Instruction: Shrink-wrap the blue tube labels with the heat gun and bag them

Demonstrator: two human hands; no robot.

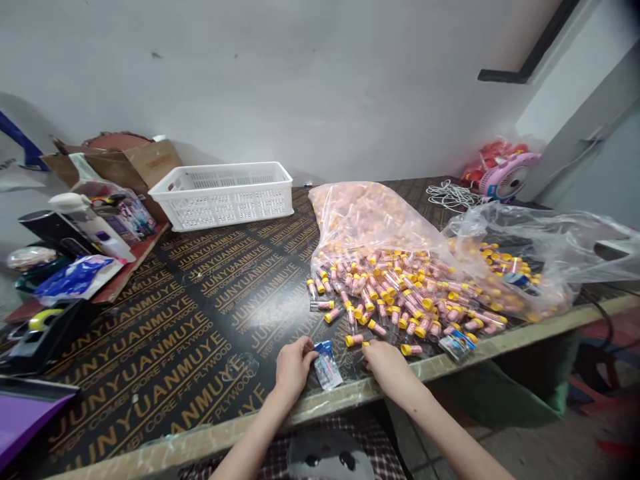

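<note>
My left hand [294, 365] is closed at the upper left corner of a small clear packet [327, 371] with a blue top, which lies near the table's front edge. Just right of it, my right hand [389, 365] has its fingers together, with a bit of yellow showing at the tips that looks like the cap of a tube. A small tube [355, 340] with pink contents and a yellow cap lies beside those fingertips. Beyond both hands spreads a heap of similar tubes [400, 293], spilling from a big clear plastic bag [360, 207].
A white plastic basket [225, 200] stands at the back left. Another clear bag [550, 233] lies right of the heap, near a pink fan [510, 177] and a white cable [453, 195]. Several blue packets [457, 345] lie at the front edge. A tape dispenser [47, 327] sits far left.
</note>
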